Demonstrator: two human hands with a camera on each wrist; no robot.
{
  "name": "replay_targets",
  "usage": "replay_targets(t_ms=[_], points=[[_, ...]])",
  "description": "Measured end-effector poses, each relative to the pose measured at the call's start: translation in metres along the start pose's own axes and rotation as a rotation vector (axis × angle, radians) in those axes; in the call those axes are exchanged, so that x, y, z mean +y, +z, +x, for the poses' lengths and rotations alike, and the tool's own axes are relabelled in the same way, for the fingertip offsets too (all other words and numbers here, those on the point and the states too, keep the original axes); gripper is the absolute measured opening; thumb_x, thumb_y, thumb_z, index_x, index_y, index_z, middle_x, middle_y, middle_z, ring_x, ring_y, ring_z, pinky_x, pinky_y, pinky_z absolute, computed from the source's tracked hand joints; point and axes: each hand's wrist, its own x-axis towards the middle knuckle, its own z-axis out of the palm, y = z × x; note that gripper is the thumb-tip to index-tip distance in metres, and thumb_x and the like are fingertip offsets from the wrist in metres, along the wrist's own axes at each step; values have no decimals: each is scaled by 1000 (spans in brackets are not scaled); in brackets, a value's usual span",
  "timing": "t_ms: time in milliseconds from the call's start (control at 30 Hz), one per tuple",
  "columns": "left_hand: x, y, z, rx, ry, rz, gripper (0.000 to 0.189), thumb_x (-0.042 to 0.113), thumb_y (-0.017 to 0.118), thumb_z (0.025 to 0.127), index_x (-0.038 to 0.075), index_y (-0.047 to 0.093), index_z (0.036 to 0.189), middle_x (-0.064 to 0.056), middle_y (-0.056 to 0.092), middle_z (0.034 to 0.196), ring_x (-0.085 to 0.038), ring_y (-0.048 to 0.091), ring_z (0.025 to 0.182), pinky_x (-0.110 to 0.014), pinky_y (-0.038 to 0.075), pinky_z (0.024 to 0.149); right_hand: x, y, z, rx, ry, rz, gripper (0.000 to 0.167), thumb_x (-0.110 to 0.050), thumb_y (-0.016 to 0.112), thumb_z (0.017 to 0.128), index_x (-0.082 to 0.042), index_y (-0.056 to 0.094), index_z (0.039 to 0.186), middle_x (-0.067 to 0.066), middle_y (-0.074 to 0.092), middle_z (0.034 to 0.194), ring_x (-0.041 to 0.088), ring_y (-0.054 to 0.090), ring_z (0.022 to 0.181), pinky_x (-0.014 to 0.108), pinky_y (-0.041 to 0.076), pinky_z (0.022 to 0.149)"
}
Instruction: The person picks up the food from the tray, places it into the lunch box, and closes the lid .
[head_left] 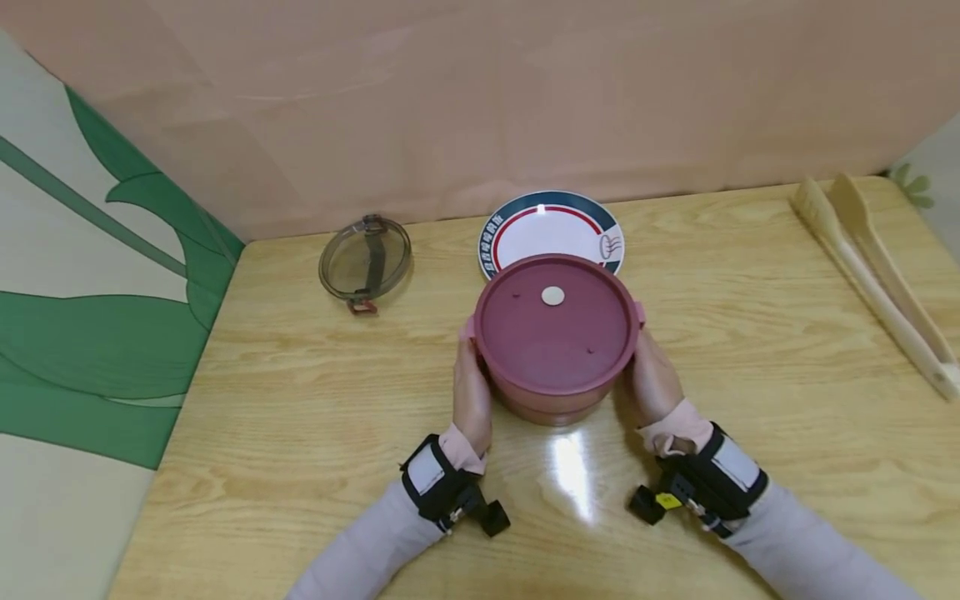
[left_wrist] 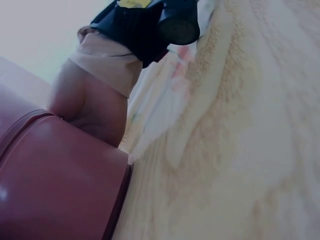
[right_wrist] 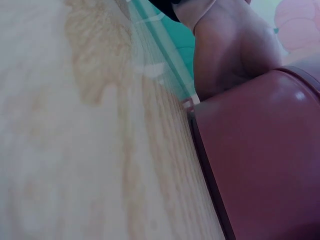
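A round maroon pot (head_left: 555,404) with a maroon lid (head_left: 547,342) and a small white disc on top stands between both hands. Its small pink side handles stick out at left and right. My left hand (head_left: 472,400) holds the pot's left side below the handle. On the opposite side, my right hand (head_left: 654,383) grips it in the same way. The pot's wall hides most of the fingers. Across the pot, the left wrist view catches the right hand (left_wrist: 97,107) against the wall. The pot's dark base edge is close against the wooden table (right_wrist: 100,165).
Right behind the pot, partly covered by it, lies a white plate (head_left: 543,242) with a blue and red rim. Back left is a round transparent lid (head_left: 348,258) with a dark bar and red tab. Wooden tongs (head_left: 873,267) lie at the right. A wall cover (head_left: 450,108) borders the back edge.
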Motion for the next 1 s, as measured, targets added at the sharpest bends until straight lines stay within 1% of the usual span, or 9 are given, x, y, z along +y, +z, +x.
replay_targets(t_ms=[133, 267, 333, 433, 567, 633, 767, 900, 1000], points=[[4, -6, 2, 27, -45, -34, 49, 37, 24, 107, 14, 40, 147, -2, 41, 150, -16, 33, 141, -37, 22, 119, -5, -4, 5, -43, 29, -54, 39, -50, 36, 102, -29, 56, 129, -16, 54, 128, 1, 42, 128, 9, 33, 100], [8, -24, 5, 86, -78, -80, 52, 33, 27, 107, 3, 31, 150, -14, 39, 151, -24, 34, 141, -37, 23, 119, -5, -11, 13, -154, -19, 19, 32, -45, 35, 103, -32, 63, 114, -17, 61, 115, 0, 51, 115, 12, 39, 93], [11, -37, 9, 120, -62, -91, 51, 29, 29, 107, 0, 30, 149, -17, 41, 149, -27, 36, 140, -36, 24, 119, -6, -18, 19, -229, -46, 75, 33, -41, 34, 105, -30, 65, 111, -15, 65, 109, 1, 56, 105, 15, 43, 88], [19, -61, 18, 206, 13, -106, 45, 18, 33, 106, -5, 36, 144, -21, 42, 147, -29, 39, 137, -37, 26, 118, -15, -33, 29, -303, -51, 84, 33, -37, 35, 105, -25, 65, 111, -14, 67, 105, 1, 60, 96, 16, 46, 83], [37, -94, 37, 374, 102, -101, 38, 11, 37, 104, -6, 45, 138, -21, 46, 144, -27, 42, 135, -36, 29, 117, -34, -50, 50, -385, -40, -9, 27, -35, 38, 105, -23, 58, 118, -13, 67, 112, 0, 62, 104, 12, 45, 88], [48, -111, 47, 444, 120, -70, 37, 11, 39, 104, -4, 46, 137, -17, 47, 144, -23, 43, 134, -33, 29, 116, -45, -55, 64, -448, -43, -34, 25, -31, 39, 105, -23, 58, 118, -12, 68, 113, 1, 62, 106, 12, 45, 89], [69, -138, 67, 522, 141, -7, 38, 14, 39, 105, -2, 46, 139, -15, 46, 146, -20, 42, 135, -27, 30, 114, -80, -57, 92, -530, -39, -220, 30, -28, 40, 105, -14, 56, 127, -13, 68, 111, 2, 62, 106, 13, 48, 89], [86, -156, 85, 546, 171, 1, 39, 15, 39, 105, -1, 46, 140, -14, 48, 144, -18, 42, 134, -21, 31, 111, -126, -44, 119, -561, -31, -517, 56, -37, 38, 105, 0, 35, 146, -15, 65, 119, -2, 59, 109, 17, 47, 94], [97, -164, 98, 574, 192, -9, 27, 16, 43, 103, 6, 60, 121, -4, 59, 126, -13, 49, 121, -17, 36, 101, -160, -25, 138, -591, -29, -629, 66, -42, 38, 104, 4, 25, 150, -10, 60, 128, -2, 56, 113, 22, 43, 104]])
